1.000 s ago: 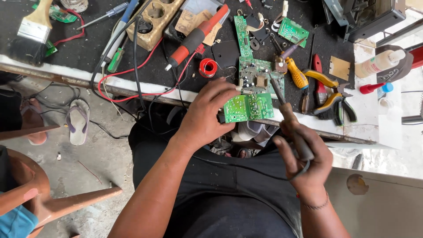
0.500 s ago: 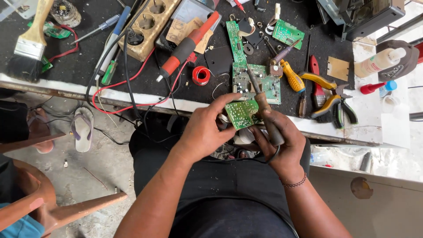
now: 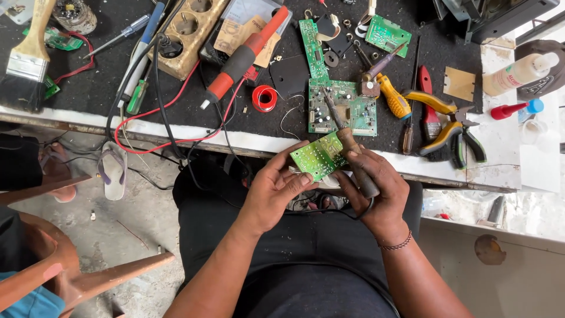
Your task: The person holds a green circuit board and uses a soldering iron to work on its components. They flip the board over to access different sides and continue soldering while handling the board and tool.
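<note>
Two hands meet at frame centre: my left hand [image 3: 273, 191] pinches the small green circuit board [image 3: 318, 156], my right hand [image 3: 376, 191] grips the soldering iron [image 3: 347, 141] over it, work apparently unfinished, counter [image 3: 512, 159] cluttered beyond.

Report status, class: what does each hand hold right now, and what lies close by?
Left hand grips small green circuit board by its edge. Right hand holds soldering iron alongside it. Larger green board on bench just beyond.

paintbrush [image 3: 26, 59] | red solder spool [image 3: 264, 98] | yellow-handled pliers [image 3: 447, 126] | sandal [image 3: 112, 171]
</note>
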